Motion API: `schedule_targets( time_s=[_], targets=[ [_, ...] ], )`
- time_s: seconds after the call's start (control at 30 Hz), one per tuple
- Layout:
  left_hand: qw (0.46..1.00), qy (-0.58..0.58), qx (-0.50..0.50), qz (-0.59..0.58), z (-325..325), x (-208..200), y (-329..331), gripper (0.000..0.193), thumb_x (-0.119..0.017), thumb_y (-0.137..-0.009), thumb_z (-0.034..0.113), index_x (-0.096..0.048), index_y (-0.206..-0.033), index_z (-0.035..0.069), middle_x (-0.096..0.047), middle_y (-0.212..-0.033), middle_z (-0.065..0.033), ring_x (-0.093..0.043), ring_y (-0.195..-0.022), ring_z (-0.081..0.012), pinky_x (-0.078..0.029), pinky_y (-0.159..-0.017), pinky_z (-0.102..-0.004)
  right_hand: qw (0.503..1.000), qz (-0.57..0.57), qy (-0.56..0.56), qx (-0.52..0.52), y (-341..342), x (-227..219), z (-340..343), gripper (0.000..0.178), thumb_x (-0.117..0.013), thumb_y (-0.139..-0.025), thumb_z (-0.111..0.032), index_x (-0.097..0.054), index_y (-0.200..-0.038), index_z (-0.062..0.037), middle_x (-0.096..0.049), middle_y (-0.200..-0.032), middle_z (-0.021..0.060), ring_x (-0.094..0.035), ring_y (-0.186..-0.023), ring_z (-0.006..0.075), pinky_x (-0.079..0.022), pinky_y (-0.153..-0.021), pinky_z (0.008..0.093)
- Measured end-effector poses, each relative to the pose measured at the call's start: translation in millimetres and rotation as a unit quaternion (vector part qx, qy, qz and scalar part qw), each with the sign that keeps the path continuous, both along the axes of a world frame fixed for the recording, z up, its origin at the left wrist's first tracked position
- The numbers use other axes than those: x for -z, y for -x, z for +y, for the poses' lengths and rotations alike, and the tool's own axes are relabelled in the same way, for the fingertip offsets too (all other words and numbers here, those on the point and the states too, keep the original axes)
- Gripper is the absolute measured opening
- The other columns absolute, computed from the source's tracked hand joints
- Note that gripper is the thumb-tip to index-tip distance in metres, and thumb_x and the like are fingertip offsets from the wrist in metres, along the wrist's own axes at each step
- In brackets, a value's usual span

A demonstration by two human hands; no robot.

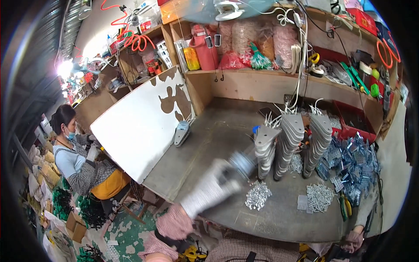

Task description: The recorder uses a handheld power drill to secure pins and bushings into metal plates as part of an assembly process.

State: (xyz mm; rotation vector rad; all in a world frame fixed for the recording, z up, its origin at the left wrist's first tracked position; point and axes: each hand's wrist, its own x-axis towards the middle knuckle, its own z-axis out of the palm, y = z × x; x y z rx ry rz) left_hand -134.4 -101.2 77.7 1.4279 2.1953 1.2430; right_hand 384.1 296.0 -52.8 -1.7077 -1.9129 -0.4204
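Note:
My left hand (219, 178), in a white glove, reaches over the middle of the bench, smeared by motion. Its fingers appear closed around a blurred grey-blue piece (242, 164), whose kind I cannot make out. My right hand (365, 210), gloved in grey, is at the bench's right edge beside pliers (345, 207) with green and yellow handles; its fingers are hardly visible. Ahead stand stacks of grey tapered metal housings (291, 129) with white wires on top. To their right lies a heap of blue-filmed circuit boards (355, 163). One similar housing (182, 133) lies apart at the left.
Small metal parts (258, 195) and a pile of screws (321, 198) lie on the grey bench (257, 225). A red bin (355, 124) stands at the back right. A white panel (139, 126) borders the left side; a masked person (76, 153) sits beyond it. Shelves (257, 72) hold bags.

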Motion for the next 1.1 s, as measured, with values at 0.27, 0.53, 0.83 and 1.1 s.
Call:
schedule_targets(
  time_s=[0.27, 0.53, 0.83, 1.1],
  targets=[
    [0.888, -0.049, -0.425, 0.167, 24.2, 43.9, 300.9, 0.071, -0.083, -0.077, 0.034, -0.049, -0.127, -0.002, -0.061, -0.119, -0.025, -0.058, -0.117, -0.0422, -0.049, -0.099, -0.047, 0.992, 0.088, 0.012, -0.094, 22.3, 30.1, 61.0, 0.052, -0.063, -0.091, -0.006, -0.049, -0.139, 0.0026, -0.057, -0.134, 0.0262, -0.054, -0.126, 0.0403, -0.042, -0.106, 0.0436],
    [0.889, 0.09, -0.425, 0.149, 4.8, 73.4, 318.3, 0.073, -0.083, -0.077, 0.037, -0.048, -0.128, -0.001, -0.06, -0.121, -0.0251, -0.059, -0.114, -0.0425, -0.05, -0.095, -0.0508, 0.95, 0.235, -0.066, -0.192, 85.7, -73.1, -58.9, 0.033, -0.056, -0.102, -0.018, -0.058, -0.13, 0.0002, -0.064, -0.124, 0.0175, -0.06, -0.114, 0.0302, -0.045, -0.101, 0.0402],
    [0.982, 0.003, -0.041, 0.184, 115.1, -85.6, 52.4, 0.072, -0.073, -0.086, 0.053, -0.055, -0.139, 0.007, -0.06, -0.133, -0.021, -0.054, -0.129, -0.0353, -0.044, -0.108, -0.0428, 0.791, 0.078, 0.279, -0.539, 173.5, -98.4, -212.7, 0.025, -0.069, -0.079, -0.01, -0.072, -0.104, -0.011, -0.067, -0.095, 0.0087, -0.066, -0.084, 0.0291, -0.054, -0.075, 0.0395],
    [0.933, 0.152, -0.031, 0.325, 158.4, -106.2, 5.5, 0.073, -0.072, -0.078, 0.054, -0.063, -0.124, -0.002, -0.065, -0.122, -0.0199, -0.063, -0.113, -0.034, -0.05, -0.096, -0.0399, 0.757, 0.086, 0.316, -0.566, 194.3, -45.7, -242.6, 0.025, -0.065, -0.094, -0.023, -0.067, -0.114, -0.0098, -0.061, -0.124, 0.0132, -0.064, -0.107, 0.0318, -0.054, -0.088, 0.0414]
  ],
)
